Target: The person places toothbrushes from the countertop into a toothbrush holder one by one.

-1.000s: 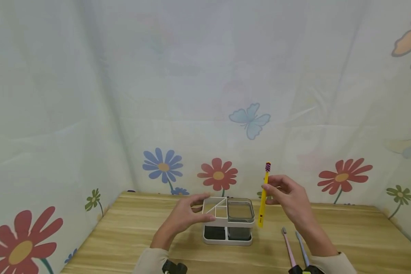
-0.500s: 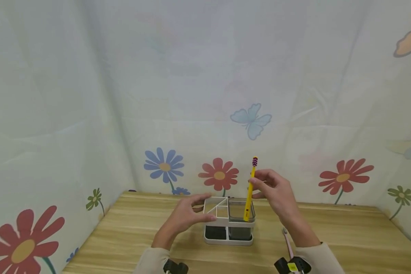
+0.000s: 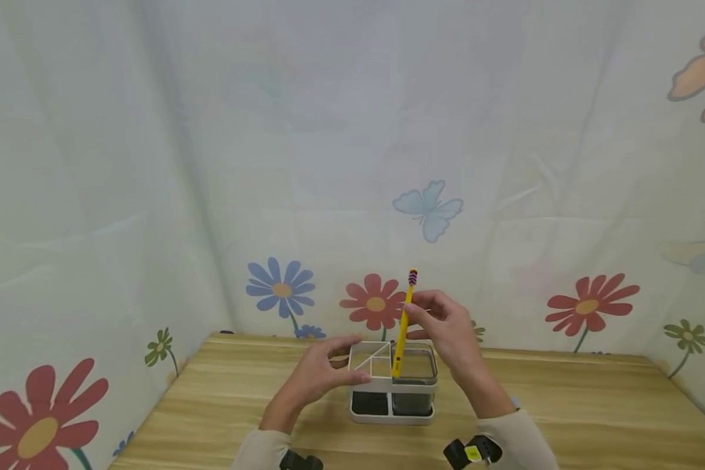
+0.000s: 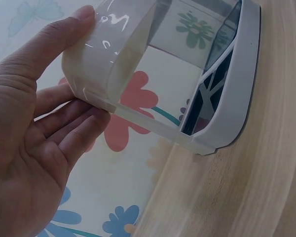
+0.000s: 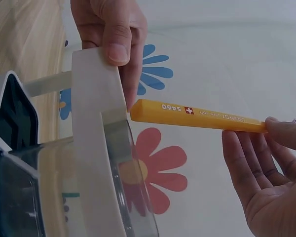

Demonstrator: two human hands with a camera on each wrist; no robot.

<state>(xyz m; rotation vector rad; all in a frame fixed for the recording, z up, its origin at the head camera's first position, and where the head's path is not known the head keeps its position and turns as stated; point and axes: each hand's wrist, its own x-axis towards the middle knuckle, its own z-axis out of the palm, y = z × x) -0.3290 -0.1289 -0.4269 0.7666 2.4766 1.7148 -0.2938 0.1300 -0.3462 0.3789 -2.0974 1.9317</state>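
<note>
- Swung toward nine o'clock since the earlier head frames, the slim yellow plastic toothbrush [image 3: 403, 333] with purple-striped bristles now stands nearly upright, its bristle end leaning toward one o'clock; the right hand [image 3: 449, 329] has moved along with it.
- That right hand pinches the upper handle between thumb and fingertips.
- At nine o'clock, the left hand [image 3: 314, 372] pinches the two-tiered white plastic holder [image 3: 411, 388] across its upper frame, thumb on the near edge, fingers on the far one.
- Handle end and holder meet visually at the line between the two compartments; whether they touch cannot be told.
- Lowered there, the handle could catch on the dividing edge, because its tip sits over neither side squarely.
- Pinched so high, the brush could pivot if its end strikes the rim.
- A slack left grip could let the holder slide or tip under a downward push.
- On the holder's nine o'clock side, the thin-barred white grid [image 3: 382, 357] shows wood grain through its slots.
- On its three o'clock side sits the clear, smoky, square-cornered cup [image 3: 412, 401]; its contents are hard to make out.
- Below the grid, the base tray [image 3: 390, 421] bears a dark mat [image 3: 370, 403].
</note>
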